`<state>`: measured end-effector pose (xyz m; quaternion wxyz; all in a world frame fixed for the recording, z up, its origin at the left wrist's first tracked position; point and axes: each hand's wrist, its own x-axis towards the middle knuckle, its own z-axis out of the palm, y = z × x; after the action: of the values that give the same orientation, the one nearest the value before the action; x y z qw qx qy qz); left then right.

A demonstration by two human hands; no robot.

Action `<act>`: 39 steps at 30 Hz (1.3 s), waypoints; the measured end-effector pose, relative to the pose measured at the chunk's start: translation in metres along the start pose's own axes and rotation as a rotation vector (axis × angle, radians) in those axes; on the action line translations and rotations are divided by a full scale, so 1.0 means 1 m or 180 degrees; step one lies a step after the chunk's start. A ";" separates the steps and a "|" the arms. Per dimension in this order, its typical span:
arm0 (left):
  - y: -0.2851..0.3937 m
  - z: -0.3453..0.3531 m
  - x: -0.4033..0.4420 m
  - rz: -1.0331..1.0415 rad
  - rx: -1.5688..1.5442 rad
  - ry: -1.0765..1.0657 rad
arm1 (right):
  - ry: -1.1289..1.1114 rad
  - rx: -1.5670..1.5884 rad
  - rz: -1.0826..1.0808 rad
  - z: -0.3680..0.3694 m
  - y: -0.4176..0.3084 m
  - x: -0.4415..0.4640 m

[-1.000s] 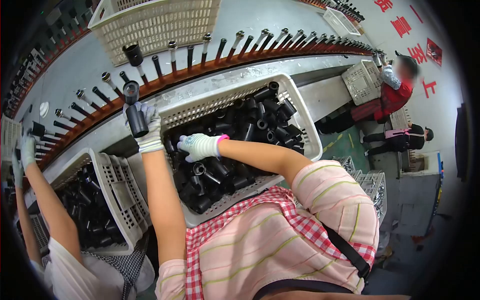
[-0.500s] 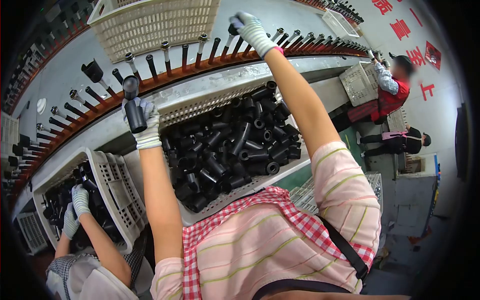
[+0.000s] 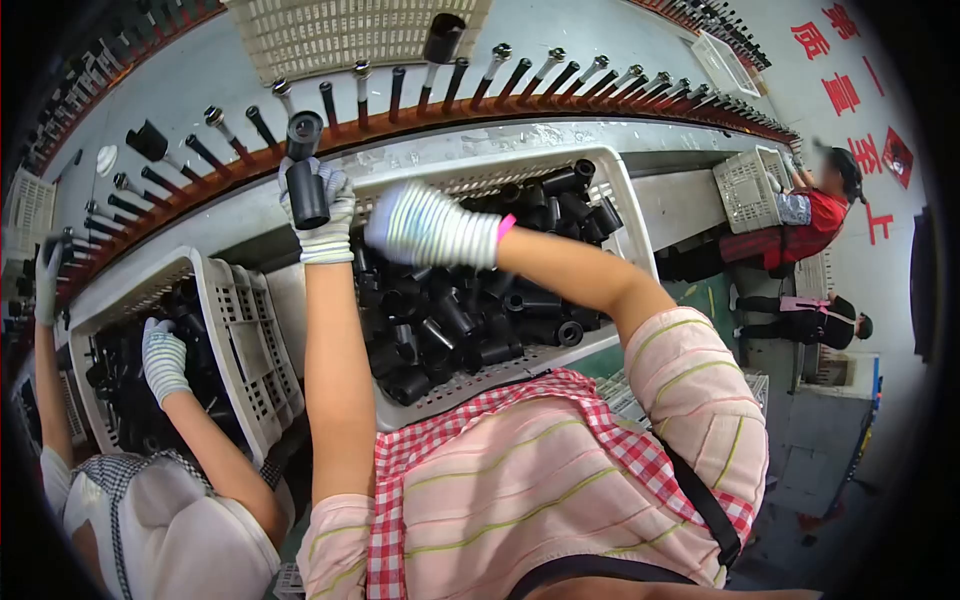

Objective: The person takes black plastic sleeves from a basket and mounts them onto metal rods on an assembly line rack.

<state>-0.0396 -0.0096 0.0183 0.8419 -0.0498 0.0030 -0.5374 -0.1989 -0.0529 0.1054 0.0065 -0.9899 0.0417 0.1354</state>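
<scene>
My left hand [image 3: 322,212], in a striped work glove, is closed around a short black plastic tube [image 3: 308,195] in front of the rack. A second black tube [image 3: 304,133] with an open round end shows just above its fingertips. Over the basket, my right hand [image 3: 428,228] is smeared by motion, so its fingers and anything in them cannot be made out. Below both hands, black tubes [image 3: 455,312] lie heaped in a light plastic basket [image 3: 630,215]. On a post of the rack beyond sits a wider black sleeve [image 3: 444,38].
A long rail [image 3: 480,112] carries upright black and metal-tipped posts. Another pale crate [image 3: 350,35] stands behind it. At left, a co-worker's gloved hand [image 3: 163,360] is over a second basket [image 3: 245,340] of black parts. Two more people stand at right.
My right hand has come back from the rack to above the basket, leaving a black sleeve on a post. The left hand still holds its tube. The co-worker's other hand has risen to the rack.
</scene>
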 end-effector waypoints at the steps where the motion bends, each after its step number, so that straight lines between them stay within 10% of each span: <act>1: 0.001 -0.003 0.000 0.0085 0.0074 0.0236 | 0.0735 0.0345 -0.0683 0.052 -0.006 -0.004; 6: 0.000 -0.007 0.001 -0.0267 -0.0350 -0.0345 | 0.0560 -0.0075 0.0518 0.168 -0.017 0.010; 13: -0.005 0.009 -0.005 -0.0116 -0.0141 -0.0279 | 0.1696 0.1241 0.0271 0.028 0.023 -0.060; 16: -0.004 0.009 -0.003 -0.0036 -0.0047 -0.0374 | 0.1526 -0.0063 0.1654 -0.017 0.105 -0.091; 17: -0.005 0.010 -0.005 -0.0029 -0.0060 -0.0383 | 0.3582 0.0814 0.1318 -0.005 0.141 -0.102; 21: -0.004 0.002 -0.003 0.0011 0.0146 -0.0411 | 0.2460 0.0149 0.3615 -0.044 0.242 -0.142; 39: -0.007 0.016 -0.005 -0.0018 -0.0028 -0.0117 | 0.1631 0.0117 0.2265 -0.035 0.223 -0.060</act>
<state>-0.0468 -0.0067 0.0341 0.8400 -0.0634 -0.0102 -0.5387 -0.2659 -0.2711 0.1547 -0.0336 -0.9152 0.3828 -0.1214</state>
